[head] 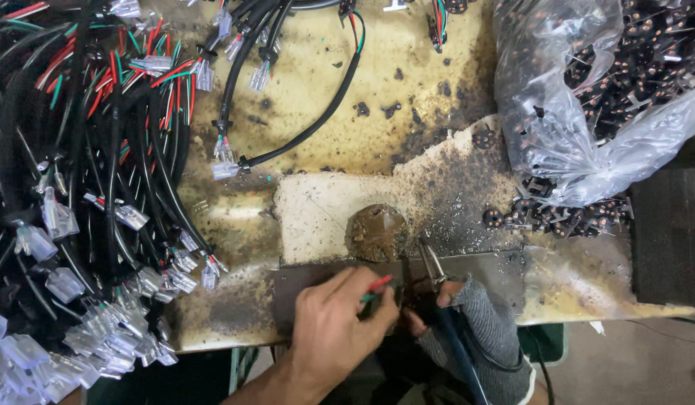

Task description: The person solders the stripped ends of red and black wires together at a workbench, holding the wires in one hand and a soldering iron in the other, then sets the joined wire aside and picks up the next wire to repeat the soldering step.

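A: What is the left hand (336, 326) doing?

B: It rests at the near edge of the table (407, 75), bare, with the fingers curled in. The thumb and forefinger are pinched on thin red and green wires (377, 286), whose ends stick out to the right of the fingertips.

A: And the right hand (471, 319)?

B: It wears a grey knitted fingerless glove (491, 330) and is closed round the dark handle of a soldering iron (431, 264). The metal tip points up and to the left, ending just beside a round brownish disc (377, 231) on the table.

A: So where do the wires sit in relation to the iron?

B: Between the two hands, just left of the iron's shaft and just below the disc. Whether they touch the iron I cannot tell; that spot is dark and crowded.

A: What lies around?

B: The tabletop is scorched and spotted with black. To the left a big heap of wire harnesses (85, 187), black, red and green, with clear plastic connectors (100, 330) at the ends. At the upper right a clear plastic bag (587, 97) full of small black parts, with a few loose black parts (557, 217) spilled out under it.
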